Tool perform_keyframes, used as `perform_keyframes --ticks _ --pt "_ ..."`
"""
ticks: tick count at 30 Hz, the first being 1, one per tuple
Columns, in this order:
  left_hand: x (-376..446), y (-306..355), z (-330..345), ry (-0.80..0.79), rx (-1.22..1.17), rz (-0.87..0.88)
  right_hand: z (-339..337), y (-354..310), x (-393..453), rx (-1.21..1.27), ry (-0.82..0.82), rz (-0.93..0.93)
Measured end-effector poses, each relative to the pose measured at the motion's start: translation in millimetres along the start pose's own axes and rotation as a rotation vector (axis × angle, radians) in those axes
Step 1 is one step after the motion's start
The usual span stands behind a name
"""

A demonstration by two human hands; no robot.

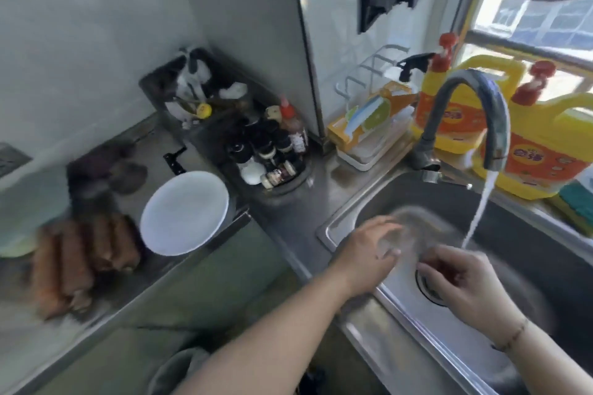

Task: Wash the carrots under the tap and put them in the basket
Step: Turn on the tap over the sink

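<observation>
At the lower left of the frame, on the steel counter (199, 269), the carrots (80, 261) are lying side by side in a blurred bunch, well apart from your hands. Just right of them a white plate (184, 213) is sitting on the counter's edge.

Over in the sink (359, 202), at the lower right, both your hands are holding a motion-smeared, see-through round thing (414, 228); you cannot tell from this view whether it is the basket. Your left hand (369, 255) is curling its fingers round the near-left rim, and your right hand (462, 279) is pinching the rim on the right, a thin bracelet (513, 335) showing on that wrist. The two hands are working close together but not touching.

Above them the tap (475, 106) is running, its water (478, 212) falling onto the blurred thing between your hands. Behind the tap, two yellow detergent bottles (529, 151) are standing by the window, and a rack of small seasoning jars (272, 151) is sitting at centre frame.
</observation>
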State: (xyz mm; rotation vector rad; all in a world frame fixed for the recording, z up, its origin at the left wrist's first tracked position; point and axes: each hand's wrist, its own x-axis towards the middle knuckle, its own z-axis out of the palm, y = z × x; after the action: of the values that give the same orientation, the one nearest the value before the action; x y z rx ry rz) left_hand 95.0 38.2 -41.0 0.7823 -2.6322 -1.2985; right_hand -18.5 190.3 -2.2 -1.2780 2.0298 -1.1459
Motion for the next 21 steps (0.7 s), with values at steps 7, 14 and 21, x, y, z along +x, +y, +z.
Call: perform_keyframes --ticks 7,14,21 --pt "-111 -94 -124 0.474 -0.085 -0.206 158 -87 83 -0.011 -0.306 -0.164" --pt "-235 -186 -228 0.782 -0.033 -0.503 338 -192 122 -0.056 -0.532 -0.198" --pt "-287 -258 -280 0.925 -0.134 -0.615 457 -260 159 -0.312 -0.563 -0.277"
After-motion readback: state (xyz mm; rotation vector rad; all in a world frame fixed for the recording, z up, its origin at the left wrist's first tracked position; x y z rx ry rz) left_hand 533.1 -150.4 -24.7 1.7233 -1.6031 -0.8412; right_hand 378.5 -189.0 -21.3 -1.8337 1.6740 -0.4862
